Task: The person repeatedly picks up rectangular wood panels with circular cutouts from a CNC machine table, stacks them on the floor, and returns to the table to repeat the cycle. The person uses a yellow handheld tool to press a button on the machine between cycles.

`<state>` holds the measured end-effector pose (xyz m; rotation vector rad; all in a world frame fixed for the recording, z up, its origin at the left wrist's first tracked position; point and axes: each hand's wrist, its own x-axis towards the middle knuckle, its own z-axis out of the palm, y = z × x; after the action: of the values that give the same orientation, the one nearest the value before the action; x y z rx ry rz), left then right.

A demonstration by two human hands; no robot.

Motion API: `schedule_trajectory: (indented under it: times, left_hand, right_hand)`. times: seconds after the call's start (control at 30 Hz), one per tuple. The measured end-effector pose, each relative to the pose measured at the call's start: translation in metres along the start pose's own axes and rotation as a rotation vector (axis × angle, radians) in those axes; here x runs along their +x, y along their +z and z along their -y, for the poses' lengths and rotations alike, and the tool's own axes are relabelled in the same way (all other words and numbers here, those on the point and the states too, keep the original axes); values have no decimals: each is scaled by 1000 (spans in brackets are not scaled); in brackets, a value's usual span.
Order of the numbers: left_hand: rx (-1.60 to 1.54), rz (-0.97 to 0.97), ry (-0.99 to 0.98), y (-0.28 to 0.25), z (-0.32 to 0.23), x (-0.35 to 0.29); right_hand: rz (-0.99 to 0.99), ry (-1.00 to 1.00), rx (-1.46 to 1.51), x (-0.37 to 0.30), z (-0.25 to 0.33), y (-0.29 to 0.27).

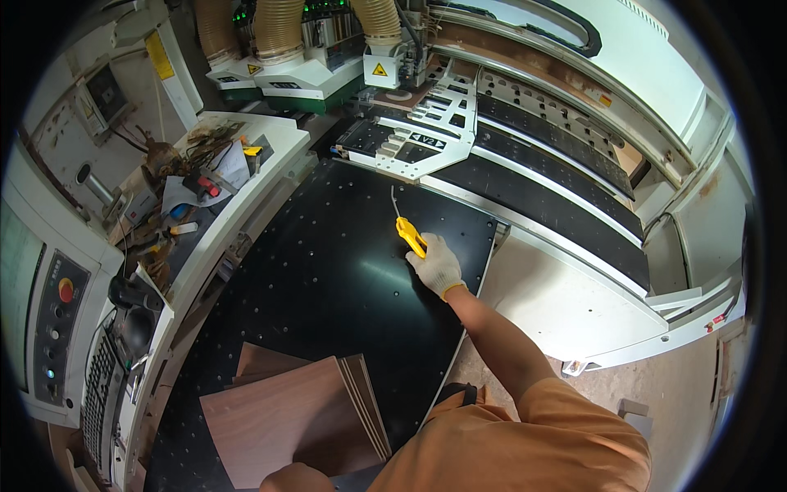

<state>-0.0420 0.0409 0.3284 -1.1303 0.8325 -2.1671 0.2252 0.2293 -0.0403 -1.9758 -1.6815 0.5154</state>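
My right hand [438,266], in a white knit glove with a yellow cuff, grips a yellow air blow gun [409,235]. The thin bent metal nozzle of the gun points away from me, above the far part of a black worktable [328,271] dotted with small holes. At the near left of this table lies a loose stack of brown wood-grain panels [283,410], fanned at slightly different angles. A bare, rounded part of my left arm [297,478] shows at the lower edge beside the panels; the left hand itself cannot be seen.
Beyond the table stand a white machine head [307,82] with ribbed hoses [279,31] and black slatted beds [541,205]. On the left, a ledge carries cluttered tools [197,184], near a control panel [57,320] and a keyboard [98,394]. A white machine side [566,287] borders the right.
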Motion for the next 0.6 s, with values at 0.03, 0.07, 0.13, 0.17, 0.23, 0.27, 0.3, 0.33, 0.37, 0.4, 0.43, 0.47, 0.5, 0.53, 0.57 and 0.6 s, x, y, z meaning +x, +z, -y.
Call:
schedule_trajectory:
  times: [0.03,0.07,0.13,0.17,0.23,0.27,0.3,0.33,0.37,0.4,0.43,0.47,0.5,0.53,0.57,0.6]
  left_hand:
    - [-5,-1,-4,0,0,0]
    - [-11,-2,-7,0,0,1]
    - [-24,-3,-8,0,0,2]
    - [-30,-3,-8,0,0,2]
    - [-41,-3,-12,1,1,3]
    - [-47,-5,-13,1,1,4]
    - [-52,-6,-13,1,1,4]
    - [-58,-8,-15,1,1,4]
    - [-64,-10,-17,2,1,4]
    - [-71,-14,-19,2,2,4]
    - [-79,-18,-21,3,2,4]
    - [-87,-20,-24,3,2,3]
    - [-93,-22,-27,3,2,3]
    - [-98,-22,-30,3,2,3]
    - [-103,-22,-34,3,2,4]
    - [-107,-21,-36,3,2,4]
  right_hand:
    - [-2,4,-2,0,0,0]
    - [-5,0,6,0,0,0]
    - [-16,-5,13,-1,1,-1]
    - [-17,-11,17,-1,1,-1]
    - [-14,-5,16,-2,3,-2]
    - [-15,-8,28,-2,3,-3]
    - [-12,1,33,-3,4,-3]
    - [-6,18,35,-3,5,-4]
    - [-1,18,40,-4,5,-5]
    - [4,25,43,-4,6,-5]
    - [3,27,46,-4,6,-6]
    - [3,26,46,-5,6,-6]
    - [0,18,47,-4,6,-6]
    - [0,15,46,-4,6,-6]
    - [-1,4,42,-4,5,-6]
    - [0,-4,34,-4,5,-5]
